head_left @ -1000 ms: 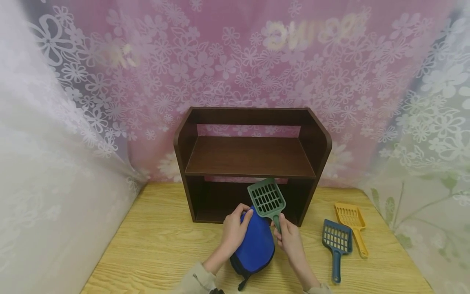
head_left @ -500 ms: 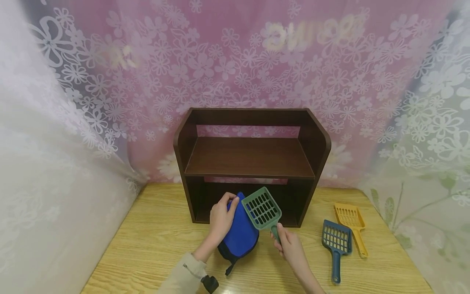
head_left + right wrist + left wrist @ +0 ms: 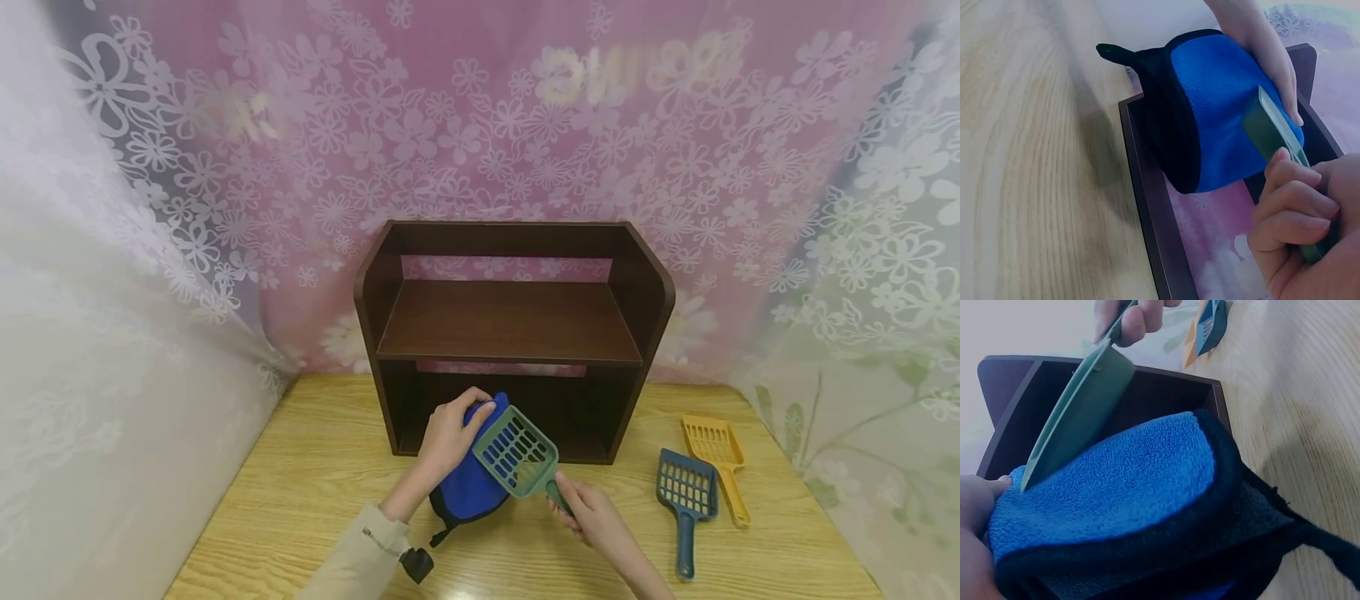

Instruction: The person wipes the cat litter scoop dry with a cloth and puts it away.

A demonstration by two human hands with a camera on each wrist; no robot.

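My left hand (image 3: 446,435) grips the upper end of a folded blue terry cloth (image 3: 467,490) with black edging and a loop at its lower corner. In the left wrist view the cloth (image 3: 1116,487) shows dark grey layers under its blue face. My right hand (image 3: 592,512) holds a green litter scoop by its handle, fingers curled round it. In the left wrist view the slanted green scoop (image 3: 1082,419) has its front edge against the cloth near my left hand's fingertips. The scoop's slotted head covers part of the cloth in the head view.
A dark brown two-tier shelf (image 3: 510,321) stands just behind the hands. To the right, a blue litter scoop (image 3: 686,504) and a yellow litter scoop (image 3: 720,446) lie close together on the wooden table (image 3: 300,500). Floral curtains hang behind and at both sides.
My left hand has carried the cloth to the left. The green scoop has moved left and down, its head tilting further left across the cloth. The other two scoops stay put.
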